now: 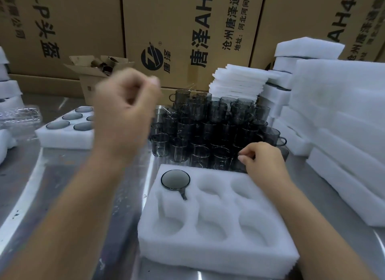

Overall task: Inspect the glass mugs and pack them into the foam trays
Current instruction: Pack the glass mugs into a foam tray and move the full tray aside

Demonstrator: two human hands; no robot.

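1. The left hand (125, 110) was raised above the left half of the metal table (62, 186), blurred, its fingers curled in together with nothing seen in them.
2. The right hand (262, 160) lay at the near right corner of the pile of glass mugs (208, 125), its fingers curled over the rim of one dark mug (235, 165) there.
3. The pile stood stacked in layers at the middle of the table, just behind the foam tray (218, 248).
4. That tray sat near the table's front edge with six pockets; only the far left pocket held a packed mug (175, 179), round face up and handle pointing toward the person.
5. A second tray (64, 138) sat toward the left edge, with mugs filling the pockets in view.
6. Stacks of foam blocks (343, 133) lined the right edge, and thin foam sheets (239, 81) were piled behind the mugs.
7. Printed cardboard cartons (166, 29) stood along the back edge, with a small open box (93, 71) in front of them.
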